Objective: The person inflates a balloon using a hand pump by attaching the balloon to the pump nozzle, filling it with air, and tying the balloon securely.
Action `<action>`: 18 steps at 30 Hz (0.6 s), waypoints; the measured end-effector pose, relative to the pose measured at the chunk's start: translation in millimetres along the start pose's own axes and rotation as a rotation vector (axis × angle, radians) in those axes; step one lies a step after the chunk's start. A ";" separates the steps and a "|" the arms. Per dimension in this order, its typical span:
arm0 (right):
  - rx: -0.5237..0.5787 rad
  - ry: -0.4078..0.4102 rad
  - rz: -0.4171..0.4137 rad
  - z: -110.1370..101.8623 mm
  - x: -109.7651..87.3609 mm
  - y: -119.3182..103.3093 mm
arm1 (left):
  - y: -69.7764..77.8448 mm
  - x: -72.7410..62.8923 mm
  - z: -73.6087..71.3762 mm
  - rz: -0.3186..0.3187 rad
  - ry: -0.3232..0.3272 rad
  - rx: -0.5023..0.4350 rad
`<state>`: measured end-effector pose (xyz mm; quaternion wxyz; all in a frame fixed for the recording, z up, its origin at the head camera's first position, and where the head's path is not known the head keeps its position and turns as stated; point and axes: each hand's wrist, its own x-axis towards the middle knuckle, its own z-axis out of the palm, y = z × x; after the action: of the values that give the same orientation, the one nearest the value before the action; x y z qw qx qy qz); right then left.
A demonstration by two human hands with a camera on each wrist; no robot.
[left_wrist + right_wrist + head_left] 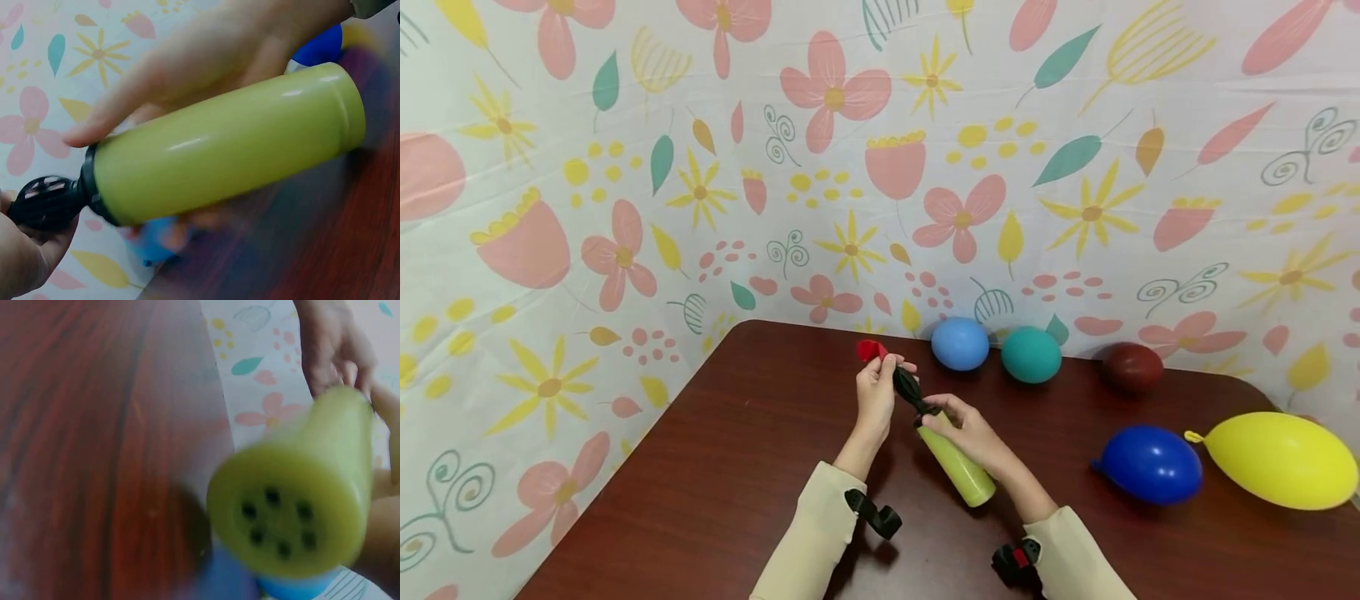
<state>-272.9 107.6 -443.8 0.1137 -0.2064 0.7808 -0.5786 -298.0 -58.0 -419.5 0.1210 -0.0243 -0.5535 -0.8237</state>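
Note:
A yellow-green balloon pump [957, 462] with a black slotted end [908, 387] is held at a slant above the table. My right hand [972, 435] grips its barrel close to the black collar. At the tip of the black end, my left hand [876, 396] pinches a limp red balloon [870, 350], whose neck is hidden behind the fingers. The left wrist view shows the full barrel [231, 147] with the right thumb along it. In the right wrist view, the pump's round base [284, 515] has several dark holes and is blurred.
Along the back of the brown table [760, 450] lie a light blue balloon [960, 343], a teal balloon [1032, 355] and a dark red balloon [1132, 367]. A dark blue balloon [1152, 465] and a large yellow balloon [1283, 460] lie at the right. A flowered cloth [700, 133] hangs behind.

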 end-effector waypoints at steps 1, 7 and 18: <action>0.018 -0.075 0.036 -1.4 -1.1 2.8 | 0.3 0.7 -0.4 -0.001 0.015 -0.008; 0.001 -0.285 0.141 -10.3 -6.1 9.5 | 3.1 9.8 -5.4 0.021 0.053 -0.003; -0.123 -0.239 0.073 -52.3 -29.0 16.2 | 17.2 42.5 -29.8 0.111 0.261 -0.029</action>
<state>-272.0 169.5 -445.0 0.2140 -0.2517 0.8029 -0.4962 -332.6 -98.8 -408.1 0.2369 0.0509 -0.5190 -0.8197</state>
